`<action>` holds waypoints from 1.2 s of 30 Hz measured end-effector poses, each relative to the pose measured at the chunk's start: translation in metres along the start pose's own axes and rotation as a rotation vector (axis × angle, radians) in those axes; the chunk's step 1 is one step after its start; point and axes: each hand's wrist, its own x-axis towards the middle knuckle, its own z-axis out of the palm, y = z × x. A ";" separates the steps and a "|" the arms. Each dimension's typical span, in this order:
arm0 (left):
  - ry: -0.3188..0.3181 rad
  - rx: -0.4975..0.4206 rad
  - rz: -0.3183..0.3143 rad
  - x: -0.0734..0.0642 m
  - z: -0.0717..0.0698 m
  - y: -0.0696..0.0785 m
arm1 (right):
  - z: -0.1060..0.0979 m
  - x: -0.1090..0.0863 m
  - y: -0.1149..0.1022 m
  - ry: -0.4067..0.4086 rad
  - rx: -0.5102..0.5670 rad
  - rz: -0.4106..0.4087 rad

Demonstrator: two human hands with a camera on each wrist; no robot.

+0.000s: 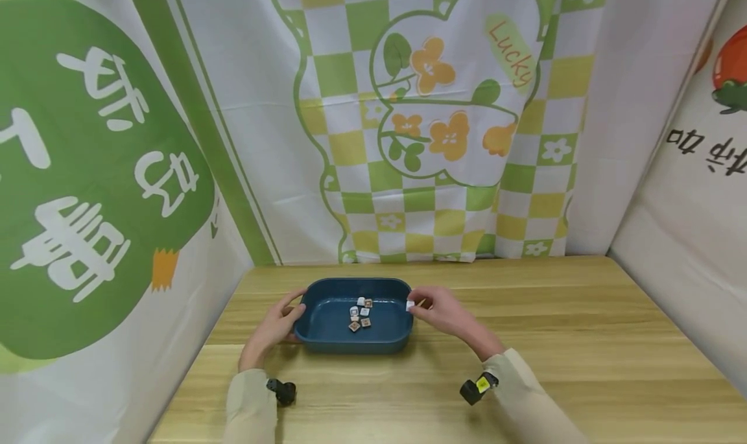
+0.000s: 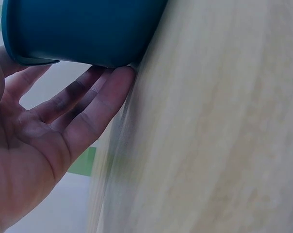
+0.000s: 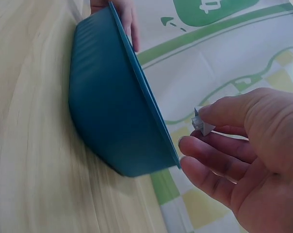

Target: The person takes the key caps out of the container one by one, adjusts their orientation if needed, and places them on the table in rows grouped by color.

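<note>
A dark blue rectangular basin [image 1: 354, 347] stands on the wooden table, with several small white and brown keycaps [image 1: 364, 312] lying loose on its floor. At its left end my left hand [image 1: 277, 323] holds it, thumb at the rim and the other fingers [image 2: 97, 108] against the outer wall low down. Just above the right rim, my right hand [image 1: 439, 310] pinches a white keycap [image 3: 203, 123] between thumb and fingertips. In the right wrist view its hollow underside with a stem shows, and the lower fingers are right beside the basin's rim.
The wooden table [image 1: 543, 353] runs back to a hanging cloth [image 1: 251, 139] with green and yellow checks. Printed cloths also close off the left and right sides. A small black camera [image 1: 283, 392] is worn on the left wrist and another camera [image 1: 478, 388] on the right.
</note>
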 end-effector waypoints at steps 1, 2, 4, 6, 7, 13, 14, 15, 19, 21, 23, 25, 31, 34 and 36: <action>0.004 -0.006 -0.005 0.000 0.000 0.000 | -0.001 -0.001 0.002 0.007 -0.005 0.001; 0.002 -0.006 -0.004 0.000 0.000 0.000 | -0.003 -0.002 0.004 0.013 -0.011 -0.004; -0.009 0.000 0.005 -0.001 -0.001 0.000 | -0.005 -0.005 0.007 0.025 -0.022 -0.003; -0.011 0.000 0.007 -0.001 -0.002 0.001 | -0.008 -0.009 0.011 0.034 -0.034 0.002; -0.011 -0.002 0.008 -0.001 -0.002 0.001 | -0.009 -0.010 0.013 0.036 -0.045 0.000; 0.000 0.019 0.006 -0.002 -0.002 0.002 | -0.013 -0.019 0.027 0.019 -0.073 0.001; 0.003 0.020 0.004 -0.002 -0.002 0.001 | -0.013 -0.021 0.028 0.013 -0.070 0.002; 0.000 0.021 0.004 -0.001 -0.002 0.001 | -0.014 -0.022 0.030 0.007 -0.069 0.001; -0.003 0.000 0.008 0.000 -0.002 0.000 | -0.015 -0.028 0.035 -0.023 -0.069 -0.001; -0.011 -0.005 0.012 -0.002 -0.001 0.002 | -0.016 -0.032 0.037 -0.047 -0.088 0.011; -0.012 -0.006 0.016 -0.002 -0.001 0.003 | -0.017 -0.036 0.040 -0.070 -0.103 0.032; -0.008 0.001 0.016 -0.002 0.000 0.003 | -0.016 -0.040 0.043 -0.095 -0.110 0.059; -0.004 0.001 0.016 0.000 -0.001 -0.001 | -0.013 -0.047 0.050 -0.145 -0.080 0.101; 0.002 -0.005 0.017 0.000 -0.002 -0.002 | -0.012 -0.047 0.051 -0.151 -0.083 0.103; 0.002 -0.003 0.019 0.000 -0.002 -0.003 | -0.012 -0.048 0.051 -0.147 -0.088 0.105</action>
